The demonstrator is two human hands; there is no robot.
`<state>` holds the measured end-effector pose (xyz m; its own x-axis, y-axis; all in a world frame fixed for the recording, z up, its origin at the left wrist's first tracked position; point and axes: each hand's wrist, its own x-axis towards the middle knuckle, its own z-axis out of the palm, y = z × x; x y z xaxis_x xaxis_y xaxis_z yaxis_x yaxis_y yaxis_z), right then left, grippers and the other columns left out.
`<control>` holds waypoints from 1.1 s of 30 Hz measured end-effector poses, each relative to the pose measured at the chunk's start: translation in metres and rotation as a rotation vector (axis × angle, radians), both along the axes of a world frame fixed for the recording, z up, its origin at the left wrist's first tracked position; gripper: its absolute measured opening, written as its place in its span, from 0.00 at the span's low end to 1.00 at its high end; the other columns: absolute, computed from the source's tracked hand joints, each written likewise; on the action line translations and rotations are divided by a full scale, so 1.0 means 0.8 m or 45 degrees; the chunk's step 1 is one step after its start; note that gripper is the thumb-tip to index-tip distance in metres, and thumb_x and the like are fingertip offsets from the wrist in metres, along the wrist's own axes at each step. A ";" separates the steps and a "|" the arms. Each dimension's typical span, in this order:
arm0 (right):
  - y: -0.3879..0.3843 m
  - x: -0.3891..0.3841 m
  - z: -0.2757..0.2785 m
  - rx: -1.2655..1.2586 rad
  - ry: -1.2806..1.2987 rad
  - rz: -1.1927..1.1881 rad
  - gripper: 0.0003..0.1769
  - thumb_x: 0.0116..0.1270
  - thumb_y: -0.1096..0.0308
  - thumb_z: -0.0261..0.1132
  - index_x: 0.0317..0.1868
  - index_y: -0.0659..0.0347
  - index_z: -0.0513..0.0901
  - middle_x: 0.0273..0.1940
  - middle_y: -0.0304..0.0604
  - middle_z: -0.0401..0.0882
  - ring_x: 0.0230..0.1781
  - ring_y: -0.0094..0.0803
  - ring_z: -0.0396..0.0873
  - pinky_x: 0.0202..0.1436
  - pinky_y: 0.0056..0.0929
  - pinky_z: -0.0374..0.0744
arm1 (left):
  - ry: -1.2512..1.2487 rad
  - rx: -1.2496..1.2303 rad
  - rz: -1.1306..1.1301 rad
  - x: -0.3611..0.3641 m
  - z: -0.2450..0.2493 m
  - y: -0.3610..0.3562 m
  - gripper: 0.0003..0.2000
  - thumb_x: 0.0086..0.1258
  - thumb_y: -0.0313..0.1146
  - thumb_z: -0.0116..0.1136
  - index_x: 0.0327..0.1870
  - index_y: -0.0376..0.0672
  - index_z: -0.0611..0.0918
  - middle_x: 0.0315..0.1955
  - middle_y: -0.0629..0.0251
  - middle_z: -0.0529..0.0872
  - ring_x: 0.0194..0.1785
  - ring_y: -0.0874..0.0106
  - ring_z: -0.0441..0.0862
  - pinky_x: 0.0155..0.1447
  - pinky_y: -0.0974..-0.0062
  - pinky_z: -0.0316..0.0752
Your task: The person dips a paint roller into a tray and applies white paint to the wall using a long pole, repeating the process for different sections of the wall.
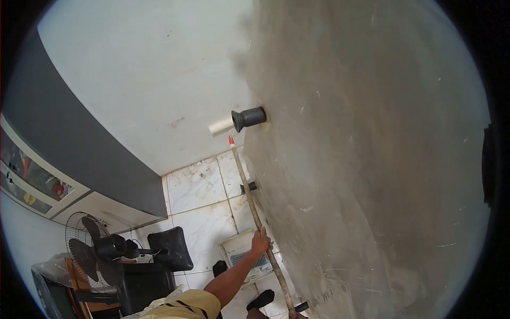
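Note:
My left hand [260, 241] is wrapped round the middle of a long pole. At the lower edge of the view my right hand [296, 315] closes on the pole's lower end, partly cut off. The paint roller [247, 189] has a wooden-looking pole with a red tip piece at its far end. Its pale roller sleeve [221, 126] overlaps the white wall [159, 80], beside a dark fitting with a flared end [248, 118]. A paint tray [239, 245] with a grey ribbed part lies on the floor below my left forearm.
A large grey-brown surface [361, 159] fills the right side, with dark stubs [248, 187] along its edge. On the left stand a grey cabinet [101, 127], a fan [93, 250] and a black chair [141, 287]. White floor tiles [196, 186] are stained. My feet [260, 300] are near the tray.

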<state>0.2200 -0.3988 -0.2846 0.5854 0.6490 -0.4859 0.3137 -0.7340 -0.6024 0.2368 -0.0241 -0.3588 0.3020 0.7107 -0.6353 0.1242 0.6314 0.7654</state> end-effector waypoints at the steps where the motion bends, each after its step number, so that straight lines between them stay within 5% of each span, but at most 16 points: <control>1: -0.004 0.001 0.006 0.057 0.045 -0.046 0.22 0.69 0.54 0.50 0.41 0.68 0.79 0.30 0.61 0.78 0.30 0.56 0.77 0.32 0.44 0.73 | 0.002 0.013 0.002 0.000 0.014 -0.007 0.18 0.73 0.46 0.39 0.34 0.37 0.64 0.14 0.60 0.71 0.14 0.69 0.74 0.19 0.70 0.73; 4: -0.030 0.005 -0.007 0.009 0.139 -0.038 0.23 0.69 0.54 0.49 0.47 0.68 0.78 0.32 0.61 0.79 0.31 0.53 0.79 0.33 0.44 0.74 | 0.022 0.099 -0.043 0.001 0.053 -0.024 0.17 0.73 0.46 0.39 0.36 0.38 0.63 0.15 0.61 0.72 0.14 0.70 0.74 0.19 0.70 0.73; 10: -0.050 0.003 -0.063 0.267 -0.123 -0.024 0.23 0.70 0.56 0.49 0.41 0.69 0.80 0.30 0.59 0.79 0.29 0.56 0.76 0.33 0.46 0.74 | -0.019 0.205 -0.057 0.007 0.098 -0.034 0.15 0.74 0.45 0.39 0.37 0.40 0.63 0.15 0.64 0.71 0.15 0.72 0.73 0.19 0.71 0.73; 16: -0.032 0.013 -0.125 0.215 -0.067 -0.066 0.24 0.70 0.54 0.48 0.47 0.70 0.75 0.45 0.61 0.76 0.45 0.58 0.72 0.50 0.50 0.68 | -0.138 0.313 -0.025 0.020 0.117 -0.020 0.14 0.74 0.44 0.37 0.36 0.41 0.63 0.15 0.65 0.70 0.14 0.73 0.72 0.18 0.73 0.71; 20: 0.017 0.021 -0.211 0.404 -0.452 0.299 0.21 0.69 0.55 0.49 0.41 0.68 0.75 0.39 0.53 0.77 0.38 0.50 0.74 0.43 0.46 0.72 | -0.156 0.491 -0.023 0.024 0.108 0.016 0.13 0.74 0.43 0.37 0.36 0.41 0.63 0.14 0.66 0.69 0.13 0.73 0.70 0.18 0.73 0.69; 21: 0.033 0.030 -0.215 0.353 -0.126 0.260 0.18 0.69 0.57 0.50 0.36 0.65 0.74 0.37 0.50 0.77 0.36 0.45 0.75 0.38 0.43 0.71 | -0.120 0.525 -0.031 0.024 0.106 0.027 0.13 0.75 0.43 0.37 0.36 0.41 0.63 0.14 0.66 0.68 0.13 0.73 0.70 0.18 0.73 0.69; 24: 0.090 0.019 -0.260 0.544 -0.007 -0.034 0.17 0.69 0.58 0.50 0.32 0.66 0.73 0.31 0.52 0.76 0.29 0.46 0.73 0.31 0.42 0.69 | -0.167 0.551 -0.028 0.023 0.094 0.058 0.13 0.75 0.42 0.36 0.36 0.41 0.62 0.13 0.66 0.68 0.13 0.73 0.69 0.18 0.73 0.69; 25: 0.110 0.019 -0.277 0.682 -0.120 -0.064 0.20 0.69 0.58 0.49 0.28 0.67 0.73 0.22 0.55 0.73 0.21 0.49 0.69 0.25 0.44 0.67 | -0.174 0.550 -0.034 0.024 0.086 0.071 0.12 0.75 0.42 0.36 0.36 0.42 0.62 0.13 0.66 0.68 0.13 0.73 0.69 0.18 0.73 0.69; 26: 0.148 0.037 -0.235 0.587 0.004 -0.120 0.23 0.64 0.50 0.52 0.26 0.63 0.77 0.18 0.54 0.73 0.24 0.57 0.74 0.30 0.48 0.71 | -0.163 0.555 -0.036 0.027 0.084 0.083 0.12 0.75 0.42 0.36 0.36 0.42 0.62 0.13 0.66 0.68 0.13 0.73 0.69 0.18 0.73 0.69; 33: 0.295 0.017 -0.276 0.807 0.129 -0.037 0.17 0.62 0.56 0.55 0.26 0.63 0.76 0.16 0.53 0.70 0.19 0.55 0.71 0.23 0.47 0.67 | -0.008 0.970 -0.139 0.011 0.129 0.190 0.15 0.75 0.43 0.34 0.35 0.40 0.62 0.13 0.64 0.70 0.14 0.72 0.72 0.19 0.74 0.68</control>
